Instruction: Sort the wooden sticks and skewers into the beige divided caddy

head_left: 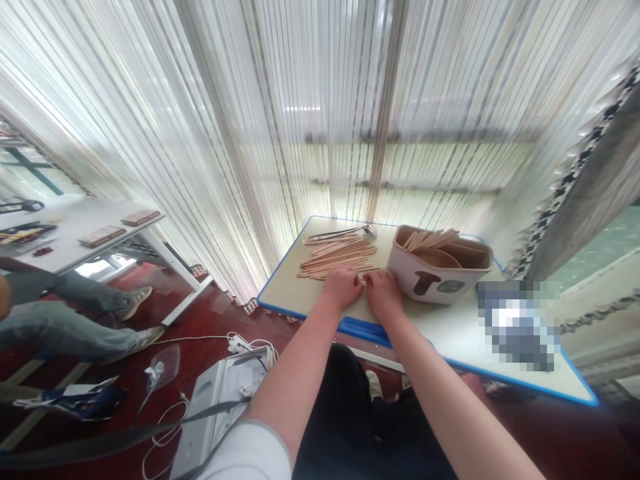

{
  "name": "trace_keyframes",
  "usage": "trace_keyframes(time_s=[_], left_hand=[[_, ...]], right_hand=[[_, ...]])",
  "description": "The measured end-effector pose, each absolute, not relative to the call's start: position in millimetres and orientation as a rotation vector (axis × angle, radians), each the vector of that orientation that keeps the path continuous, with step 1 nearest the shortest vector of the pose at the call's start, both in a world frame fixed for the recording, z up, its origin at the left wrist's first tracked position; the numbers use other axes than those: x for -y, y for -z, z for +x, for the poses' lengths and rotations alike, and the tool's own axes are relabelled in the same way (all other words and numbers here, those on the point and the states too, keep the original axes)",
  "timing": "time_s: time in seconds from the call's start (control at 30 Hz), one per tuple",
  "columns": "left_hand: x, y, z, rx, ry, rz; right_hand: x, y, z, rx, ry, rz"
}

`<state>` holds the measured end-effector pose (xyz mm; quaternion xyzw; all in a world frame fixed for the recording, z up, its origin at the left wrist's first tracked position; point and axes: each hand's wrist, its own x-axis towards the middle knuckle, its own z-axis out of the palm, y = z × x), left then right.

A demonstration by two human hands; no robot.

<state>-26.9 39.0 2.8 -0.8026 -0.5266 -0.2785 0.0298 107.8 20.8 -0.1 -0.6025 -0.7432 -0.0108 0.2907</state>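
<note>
My left hand (pixel 343 285) and my right hand (pixel 384 291) are close together near the table's front edge, both with fingers curled in. A short bit of thin wood, like part of a chopstick, shows between them; the rest is hidden by the fingers. Just beyond my left hand lies a loose pile of wooden chopsticks (pixel 340 257). Metal spoons (pixel 345 233) lie behind that pile. Right beside my right hand stands a pale, divided utensil holder (pixel 443 277) with a brown shape on its front. More chopsticks (pixel 430 239) lean inside its back left part.
The cream table (pixel 450 333) has a blue edge and a blue recessed tray (pixel 365 329) in front. A blurred-out item (pixel 517 323) lies at right. Sheer curtains hang behind. At left are a white desk (pixel 65 233), a seated person's legs, cables and a grey box (pixel 220 393).
</note>
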Motion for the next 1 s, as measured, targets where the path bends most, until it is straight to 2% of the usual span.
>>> trace_keyframes(time_s=[0.2,0.43,0.7,0.87,1.0], left_hand=[[-30,-12,-24,1.429,1.137,-2.538],[-16,-29,4,1.18,1.485,-2.519],[-23,-100,59,1.075,1.835,-2.342],[-32,-138,85,1.033,1.879,-2.479],[-46,-147,90,1.0,1.859,-2.591]], right_hand=[[-1,-33,132,1.884,0.045,-1.399],[48,-124,182,1.866,0.053,-1.073],[74,-204,212,1.535,-0.112,-0.971],[68,-226,219,1.471,0.109,-0.986],[60,-237,217,1.511,0.283,-1.027]])
